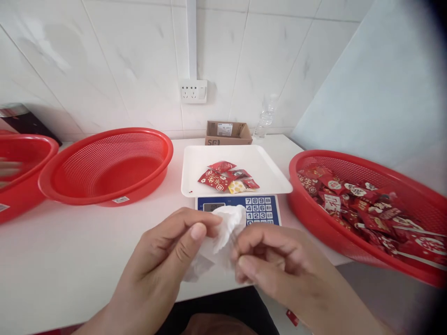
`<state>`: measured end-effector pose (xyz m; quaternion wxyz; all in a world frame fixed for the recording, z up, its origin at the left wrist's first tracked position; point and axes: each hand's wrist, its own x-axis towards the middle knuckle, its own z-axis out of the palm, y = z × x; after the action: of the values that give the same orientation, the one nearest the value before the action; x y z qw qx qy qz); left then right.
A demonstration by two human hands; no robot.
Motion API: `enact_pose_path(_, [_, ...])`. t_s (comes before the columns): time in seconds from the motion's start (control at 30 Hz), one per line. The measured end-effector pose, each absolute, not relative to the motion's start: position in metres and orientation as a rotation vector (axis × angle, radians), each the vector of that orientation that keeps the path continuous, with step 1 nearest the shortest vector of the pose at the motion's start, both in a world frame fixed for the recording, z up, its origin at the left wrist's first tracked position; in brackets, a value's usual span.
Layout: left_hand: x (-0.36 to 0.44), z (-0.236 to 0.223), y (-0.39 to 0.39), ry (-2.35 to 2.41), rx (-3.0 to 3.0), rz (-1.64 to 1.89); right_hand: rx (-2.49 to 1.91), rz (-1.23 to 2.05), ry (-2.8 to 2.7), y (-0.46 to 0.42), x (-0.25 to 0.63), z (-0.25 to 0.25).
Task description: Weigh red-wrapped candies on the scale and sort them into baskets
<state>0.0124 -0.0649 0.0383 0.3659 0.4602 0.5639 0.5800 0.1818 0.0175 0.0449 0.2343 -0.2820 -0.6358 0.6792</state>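
White plastic bag (229,228): left hand (159,260) and right hand (279,267) pinch it, fingertips closed; scale (258,208) just far, tray (256,160) atop.

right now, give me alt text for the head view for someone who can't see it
The left hand and right hand hold a thin white film, perhaps a bag, near a blue scale. Mostly red packets lie on the scale's white tray; a red basket of similar packets stands to the right.

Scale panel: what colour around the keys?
Blue panel with white keys; shows in the head view, the only one.
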Motion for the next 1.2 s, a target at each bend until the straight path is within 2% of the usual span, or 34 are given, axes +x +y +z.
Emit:
enact_pose_path(0.07, [0.013,0.034,-0.067,1.459,1.012,1.509,-0.811,1.571,-1.792,0.019,0.187,0.041])
enact_pose_path(0.13, [0.016,0.032,-0.068,1.419,0.83,1.45,-0.82,1.454,-1.81,0.022,0.19,0.036])
enact_pose_path(0.33, [0.024,0.027,-0.067,1.346,0.775,1.537,-0.808,1.851,-1.718,0.026,0.181,0.02])
enact_pose_path(0.57, [0.009,0.015,-0.063,1.0,0.625,1.264,-0.829,1.999,-1.497,0.027,0.177,0.021])
enact_pose_path(0.7, [0.016,0.02,-0.062,1.178,0.559,1.371,-0.795,1.945,-1.614,0.027,0.18,0.025])
enact_pose_path(0.9, [0.024,0.027,-0.061,1.509,0.757,1.51,-0.837,1.602,-1.872,0.028,0.185,0.034])
enact_pose_path(1.07, [0.032,0.034,-0.062,1.386,0.659,1.552,-0.868,1.579,-1.934,0.021,0.18,0.041])
enact_pose_path(1.2, [0.033,0.037,-0.065,1.191,0.564,1.541,-0.775,1.692,-1.922,0.018,0.176,0.042])
